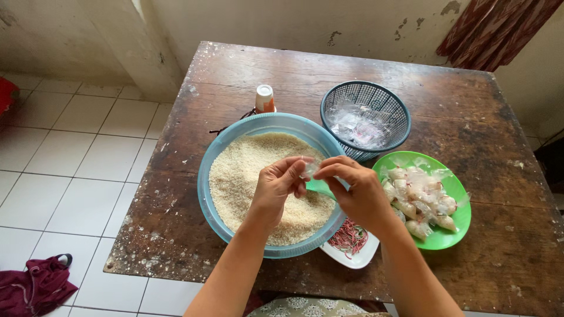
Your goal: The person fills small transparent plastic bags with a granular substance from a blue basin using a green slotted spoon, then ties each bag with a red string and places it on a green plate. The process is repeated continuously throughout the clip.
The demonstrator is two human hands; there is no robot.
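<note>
My left hand [277, 186] and my right hand [356, 191] meet above a light blue bowl [207, 176] heaped with uncooked white rice [244, 170]. Together their fingertips pinch a small clear plastic bag [309, 168], held over the rice. A green scoop handle [322, 189] pokes out under my right hand. Right of the bowl, a green plate [457, 191] carries several small filled and tied bags [420, 202]. A white dish [358, 258] with red and green rubber bands [349, 237] lies under my right wrist.
A dark blue mesh basket [365, 94] with clear plastic bags stands behind the plate. A small orange and white bottle [265, 98] stands behind the bowl. Everything rests on a worn wooden table [458, 111]. A maroon cloth [32, 286] lies on the tiled floor.
</note>
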